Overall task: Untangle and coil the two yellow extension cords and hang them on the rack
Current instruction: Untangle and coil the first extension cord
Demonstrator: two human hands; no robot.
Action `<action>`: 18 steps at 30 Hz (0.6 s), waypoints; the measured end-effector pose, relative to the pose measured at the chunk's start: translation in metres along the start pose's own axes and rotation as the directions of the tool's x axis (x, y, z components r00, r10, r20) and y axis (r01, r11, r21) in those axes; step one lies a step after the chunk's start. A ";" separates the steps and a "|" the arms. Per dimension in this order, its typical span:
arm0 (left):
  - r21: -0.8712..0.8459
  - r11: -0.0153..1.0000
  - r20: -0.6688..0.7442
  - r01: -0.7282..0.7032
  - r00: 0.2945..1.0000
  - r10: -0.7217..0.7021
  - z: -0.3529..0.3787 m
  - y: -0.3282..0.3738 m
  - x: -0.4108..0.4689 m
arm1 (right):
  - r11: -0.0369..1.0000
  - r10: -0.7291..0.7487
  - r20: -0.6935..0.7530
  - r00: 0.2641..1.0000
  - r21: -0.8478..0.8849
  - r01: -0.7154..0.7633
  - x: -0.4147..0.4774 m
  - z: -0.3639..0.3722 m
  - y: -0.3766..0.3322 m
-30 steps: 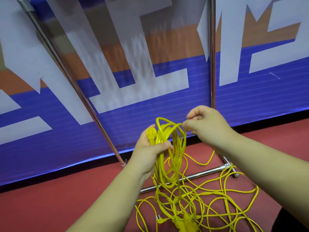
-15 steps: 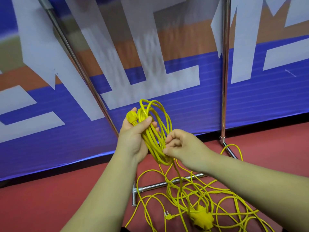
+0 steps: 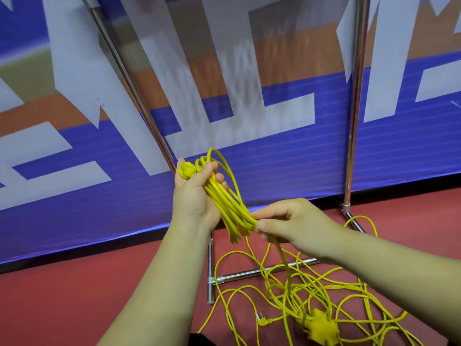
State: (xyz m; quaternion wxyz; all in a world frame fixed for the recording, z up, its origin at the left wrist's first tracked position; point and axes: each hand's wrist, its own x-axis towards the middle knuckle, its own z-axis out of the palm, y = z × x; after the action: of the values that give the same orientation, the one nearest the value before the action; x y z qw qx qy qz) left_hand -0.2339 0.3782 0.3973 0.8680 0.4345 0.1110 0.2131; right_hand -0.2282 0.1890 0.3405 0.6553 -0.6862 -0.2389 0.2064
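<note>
My left hand [image 3: 194,196] grips a bundle of yellow cord loops [image 3: 228,198], with a round yellow end piece [image 3: 186,169] sticking out above the thumb. My right hand [image 3: 287,223] pinches the lower end of the loops, and a strand runs down from it to the floor. A loose tangle of yellow cord [image 3: 311,290] lies on the red floor below, with a yellow multi-socket block [image 3: 320,329] and a plug [image 3: 263,320] in it. The chrome rack shows a slanted pole [image 3: 129,81], an upright pole [image 3: 355,96] and a floor bar [image 3: 249,272].
A blue, white and orange banner wall [image 3: 249,151] stands right behind the rack. The red floor [image 3: 74,295] stretches to the left. The cord tangle lies over the rack's floor bar and around its right foot [image 3: 349,216].
My right hand has dropped from the top of the loops to their lower end. My left hand has lifted and tilted the bundle. The view has shifted to the left.
</note>
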 end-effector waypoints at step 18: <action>0.469 0.883 0.153 -0.013 0.986 -0.066 0.015 -0.002 -0.016 | 0.995 0.098 0.111 0.989 0.010 -0.100 -0.017 -0.022 0.014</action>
State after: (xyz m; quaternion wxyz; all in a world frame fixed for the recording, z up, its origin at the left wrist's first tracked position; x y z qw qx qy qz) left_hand -0.2416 0.3592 0.4051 0.7463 0.6457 0.0931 0.1316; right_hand -0.2278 0.1607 0.3268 0.6354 -0.6797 -0.2386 0.2781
